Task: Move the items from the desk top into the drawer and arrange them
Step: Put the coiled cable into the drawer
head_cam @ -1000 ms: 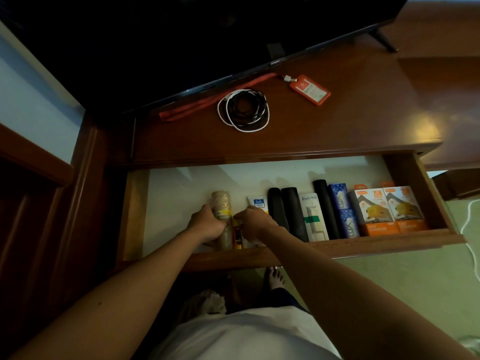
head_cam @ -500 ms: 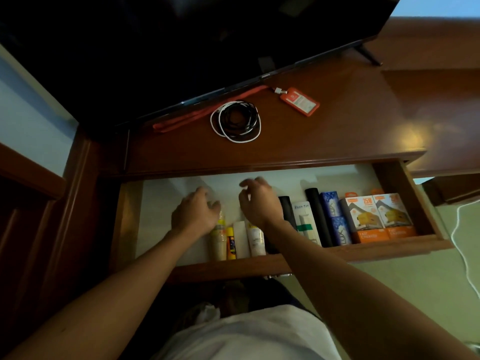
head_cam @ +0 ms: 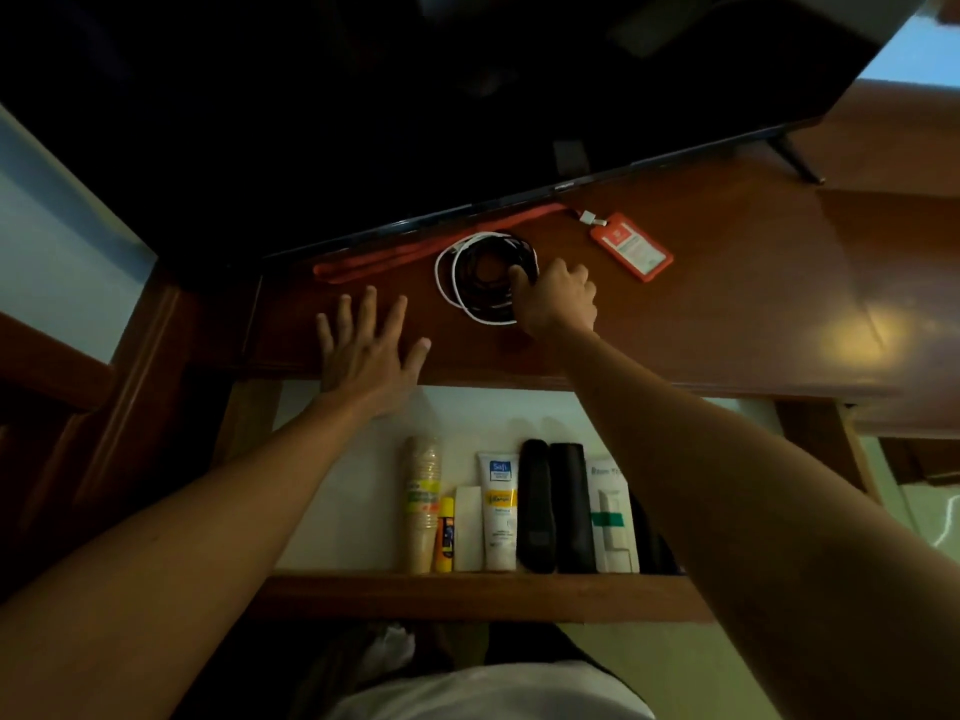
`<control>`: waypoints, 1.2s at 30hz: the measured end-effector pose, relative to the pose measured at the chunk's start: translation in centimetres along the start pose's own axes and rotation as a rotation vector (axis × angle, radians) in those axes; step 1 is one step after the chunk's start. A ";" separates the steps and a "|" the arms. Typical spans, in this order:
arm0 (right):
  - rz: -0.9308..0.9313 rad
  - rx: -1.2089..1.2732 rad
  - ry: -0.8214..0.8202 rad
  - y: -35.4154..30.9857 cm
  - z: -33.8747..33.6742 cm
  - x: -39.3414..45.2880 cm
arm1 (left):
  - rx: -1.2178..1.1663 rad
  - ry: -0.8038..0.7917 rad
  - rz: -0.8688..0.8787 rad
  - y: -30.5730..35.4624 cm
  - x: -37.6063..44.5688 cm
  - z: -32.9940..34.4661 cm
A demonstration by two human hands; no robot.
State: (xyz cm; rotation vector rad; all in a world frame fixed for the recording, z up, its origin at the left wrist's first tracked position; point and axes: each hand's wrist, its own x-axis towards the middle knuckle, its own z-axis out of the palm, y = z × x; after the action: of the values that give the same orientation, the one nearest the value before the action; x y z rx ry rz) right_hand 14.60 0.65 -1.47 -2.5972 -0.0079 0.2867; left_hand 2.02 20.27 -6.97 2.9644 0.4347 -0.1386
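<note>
A coil of black and white cables (head_cam: pixel 480 275) lies on the wooden desk top (head_cam: pixel 727 314), below the TV. My right hand (head_cam: pixel 556 298) rests on the coil's right side, fingers curled onto the cables. My left hand (head_cam: pixel 366 350) hovers flat over the desk's front edge, fingers spread and holding nothing. An orange ID card holder (head_cam: pixel 631 252) with a red lanyard (head_cam: pixel 395 257) lies behind the coil. The open drawer (head_cam: pixel 467 595) holds a row of items: a stack of paper cups (head_cam: pixel 422 506), a yellow stick, a white tube (head_cam: pixel 498 511), black cases (head_cam: pixel 556 511) and a white packet.
A dark TV (head_cam: pixel 415 96) stands at the back of the desk, its stand foot (head_cam: pixel 795 158) at the right. My right forearm hides the drawer's right half. A white cable lies on the floor at far right.
Both hands have left the drawer and risen to the desk top. The right one has reached the cable coil; the left one is spread over the desk edge.
</note>
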 end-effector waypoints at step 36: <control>0.011 0.159 0.015 -1.5 2.7 -2.5 | 0.056 -0.055 0.045 -8.5 -1.2 -0.6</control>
State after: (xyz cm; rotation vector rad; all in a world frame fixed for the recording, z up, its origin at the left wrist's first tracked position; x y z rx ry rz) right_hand 11.71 3.14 -2.48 -2.4422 0.0333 0.2608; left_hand -1.61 28.06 -7.34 3.0147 0.3624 -0.2301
